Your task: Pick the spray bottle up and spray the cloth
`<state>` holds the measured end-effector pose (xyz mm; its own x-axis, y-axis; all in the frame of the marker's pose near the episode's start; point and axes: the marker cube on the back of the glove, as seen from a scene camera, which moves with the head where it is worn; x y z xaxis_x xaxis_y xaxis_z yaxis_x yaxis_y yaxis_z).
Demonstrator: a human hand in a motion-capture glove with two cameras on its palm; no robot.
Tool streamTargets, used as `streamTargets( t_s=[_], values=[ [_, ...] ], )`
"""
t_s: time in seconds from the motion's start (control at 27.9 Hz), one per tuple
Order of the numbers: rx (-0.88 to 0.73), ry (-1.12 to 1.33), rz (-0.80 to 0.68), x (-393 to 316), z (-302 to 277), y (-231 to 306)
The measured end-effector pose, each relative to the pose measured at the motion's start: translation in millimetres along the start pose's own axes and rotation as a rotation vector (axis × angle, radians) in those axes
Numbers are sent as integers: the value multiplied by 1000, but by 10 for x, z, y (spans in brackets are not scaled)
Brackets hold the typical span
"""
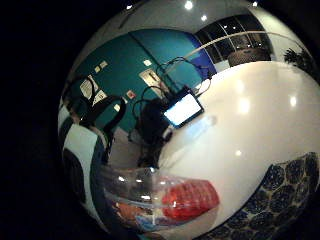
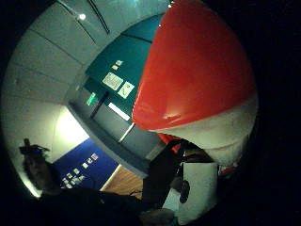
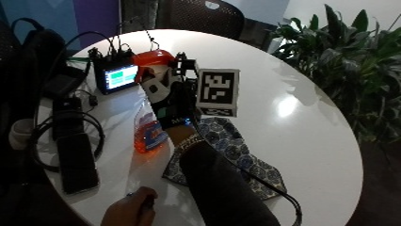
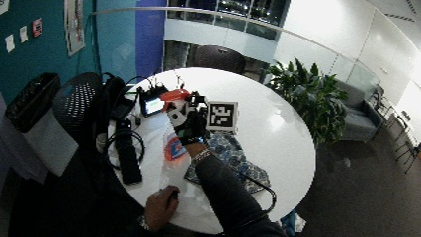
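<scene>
In the outside view the gloved right hand sits left of the frame's centre, above the round white desk, its grip curled round the neck of the spray bottle just below the red spray head. The bottle is clear with orange liquid in its lower part and a blue-and-white label; whether its base rests on the desk or is just clear of it cannot be told. The blue patterned cloth lies flat on the desk just beside the bottle, toward the lower centre of the frame, partly under the dark sleeve. The bare left hand rests on the desk's near edge at the lower left.

Toward the upper left a small lit monitor stands on the desk with cables running from it, and a dark phone lies at the left edge. Green plants fill the right side beyond the desk.

The little-finger palm view shows the bottle's clear body and orange liquid close to the palm, with the cloth's pattern beside it on the desk. The thumb-side view is largely filled by the red spray head.
</scene>
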<state>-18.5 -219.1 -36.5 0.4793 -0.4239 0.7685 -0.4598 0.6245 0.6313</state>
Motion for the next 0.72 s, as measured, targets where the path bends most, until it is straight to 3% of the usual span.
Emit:
streamTargets(
  t_s=[0.47, 0.72],
  values=[
    [-8, -2, -31, -88, -1, -162],
    [-50, 2, 79, 61, 36, 82]
  ],
)
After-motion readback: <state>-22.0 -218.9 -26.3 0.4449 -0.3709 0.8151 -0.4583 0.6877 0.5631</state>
